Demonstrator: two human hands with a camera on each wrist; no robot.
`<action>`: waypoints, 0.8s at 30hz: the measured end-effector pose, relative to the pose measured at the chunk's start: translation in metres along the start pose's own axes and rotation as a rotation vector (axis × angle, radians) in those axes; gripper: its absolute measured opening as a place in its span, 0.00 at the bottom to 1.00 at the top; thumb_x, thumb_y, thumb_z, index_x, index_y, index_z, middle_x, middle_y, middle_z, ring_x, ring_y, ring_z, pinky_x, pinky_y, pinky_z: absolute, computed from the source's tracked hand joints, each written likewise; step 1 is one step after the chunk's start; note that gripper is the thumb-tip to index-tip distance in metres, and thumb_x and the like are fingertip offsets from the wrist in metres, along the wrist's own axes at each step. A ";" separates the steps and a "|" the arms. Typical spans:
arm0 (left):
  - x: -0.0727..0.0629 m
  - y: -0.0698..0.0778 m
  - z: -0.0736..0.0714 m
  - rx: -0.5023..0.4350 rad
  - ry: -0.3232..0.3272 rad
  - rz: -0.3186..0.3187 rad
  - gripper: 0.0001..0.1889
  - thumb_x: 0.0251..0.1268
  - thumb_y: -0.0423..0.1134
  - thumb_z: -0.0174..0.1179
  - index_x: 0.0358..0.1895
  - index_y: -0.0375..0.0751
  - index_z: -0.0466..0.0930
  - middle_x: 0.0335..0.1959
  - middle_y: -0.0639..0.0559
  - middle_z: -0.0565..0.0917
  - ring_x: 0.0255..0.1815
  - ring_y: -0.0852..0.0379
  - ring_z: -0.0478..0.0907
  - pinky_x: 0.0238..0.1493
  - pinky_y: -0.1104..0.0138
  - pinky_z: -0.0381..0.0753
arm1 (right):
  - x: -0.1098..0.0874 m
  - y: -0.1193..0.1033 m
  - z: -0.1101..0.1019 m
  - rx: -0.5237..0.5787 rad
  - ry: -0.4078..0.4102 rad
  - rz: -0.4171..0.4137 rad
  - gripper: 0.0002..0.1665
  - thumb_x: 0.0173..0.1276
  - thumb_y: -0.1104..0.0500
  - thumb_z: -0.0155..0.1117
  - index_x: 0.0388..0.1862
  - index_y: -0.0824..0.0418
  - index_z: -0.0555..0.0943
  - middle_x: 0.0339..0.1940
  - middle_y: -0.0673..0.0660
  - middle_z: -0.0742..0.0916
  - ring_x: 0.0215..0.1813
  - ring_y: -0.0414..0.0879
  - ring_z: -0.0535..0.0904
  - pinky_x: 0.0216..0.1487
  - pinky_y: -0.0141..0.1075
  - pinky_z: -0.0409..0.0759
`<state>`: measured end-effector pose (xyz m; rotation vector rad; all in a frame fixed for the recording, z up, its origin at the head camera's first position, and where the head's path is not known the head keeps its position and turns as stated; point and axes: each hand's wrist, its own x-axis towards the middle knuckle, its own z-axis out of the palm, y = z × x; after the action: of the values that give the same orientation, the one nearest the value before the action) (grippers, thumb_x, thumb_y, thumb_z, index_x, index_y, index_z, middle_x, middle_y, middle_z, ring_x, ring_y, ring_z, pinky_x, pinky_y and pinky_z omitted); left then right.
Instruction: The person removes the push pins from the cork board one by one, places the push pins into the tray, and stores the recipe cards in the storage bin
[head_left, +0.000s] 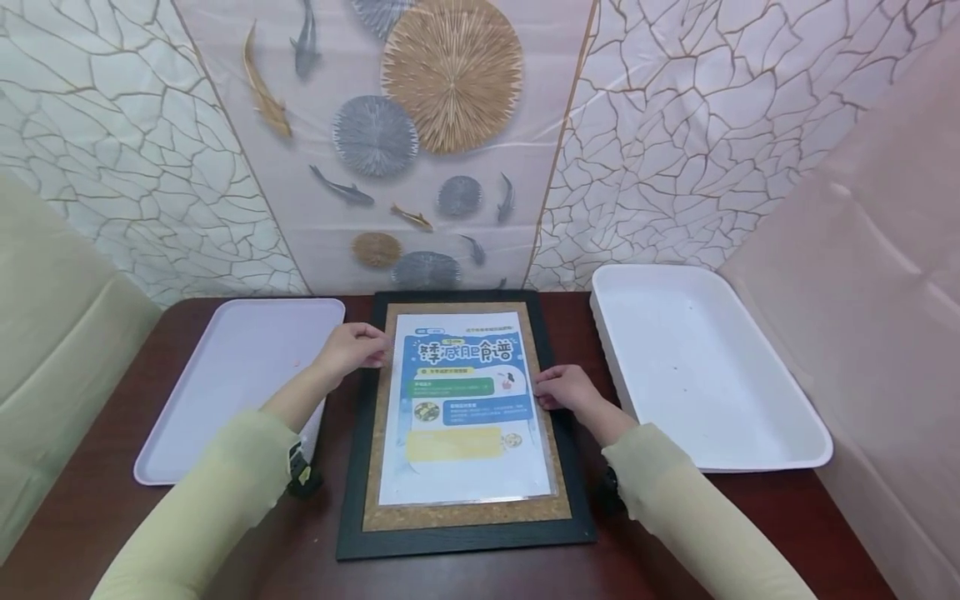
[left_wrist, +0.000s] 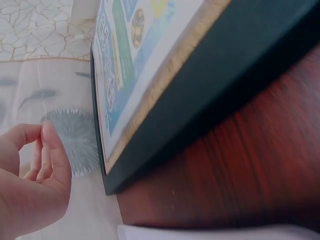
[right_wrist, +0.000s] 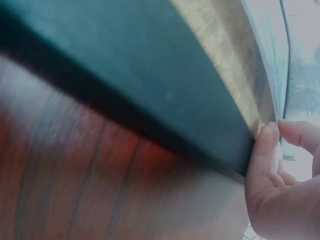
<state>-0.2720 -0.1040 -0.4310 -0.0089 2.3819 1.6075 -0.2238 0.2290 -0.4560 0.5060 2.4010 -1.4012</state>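
A glossy printed poster sheet [head_left: 465, 467], blue and white with a large title, lies on a cork board [head_left: 420, 518] with a black frame [head_left: 465, 542]. At the sheet's right edge, the thumb and fingers of my right hand [head_left: 567, 388] pinch its margin; the right wrist view shows the right hand [right_wrist: 280, 185] with its fingertips at that edge. My left hand [head_left: 356, 350] is over the frame's left side, near the sheet's upper left edge. In the left wrist view, the left hand [left_wrist: 40, 180] has curled fingers, thumb meeting forefinger, and nothing shows between them.
To the left of the board lies a pale shallow tray [head_left: 247, 367]. A deeper white tray [head_left: 705, 375] stands on the right, beside the right forearm. All rest on a dark red-brown table [head_left: 300, 550], with a patterned backdrop [head_left: 450, 208] behind and padded walls at both sides.
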 end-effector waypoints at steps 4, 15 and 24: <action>-0.008 -0.006 -0.009 0.019 0.016 -0.006 0.16 0.64 0.36 0.54 0.48 0.25 0.75 0.43 0.36 0.82 0.29 0.64 0.79 0.34 0.75 0.81 | -0.004 -0.004 0.001 -0.016 -0.025 0.004 0.19 0.63 0.60 0.63 0.50 0.69 0.76 0.45 0.66 0.82 0.34 0.46 0.81 0.38 0.33 0.82; -0.023 -0.016 -0.023 -0.066 0.017 -0.025 0.13 0.64 0.34 0.54 0.44 0.25 0.74 0.29 0.56 0.82 0.26 0.69 0.77 0.32 0.77 0.80 | -0.017 -0.008 0.012 0.135 -0.047 -0.072 0.23 0.72 0.64 0.47 0.64 0.65 0.67 0.50 0.67 0.80 0.36 0.45 0.78 0.31 0.30 0.75; -0.029 -0.016 -0.025 -0.155 -0.007 0.004 0.09 0.64 0.32 0.52 0.40 0.27 0.75 0.23 0.62 0.81 0.24 0.71 0.77 0.29 0.78 0.79 | -0.036 -0.007 -0.034 0.321 0.061 -0.130 0.27 0.68 0.69 0.46 0.67 0.68 0.65 0.45 0.66 0.83 0.27 0.36 0.80 0.30 0.29 0.79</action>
<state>-0.2471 -0.1371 -0.4301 -0.0281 2.2477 1.7871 -0.1982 0.2509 -0.4189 0.4820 2.3000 -1.8693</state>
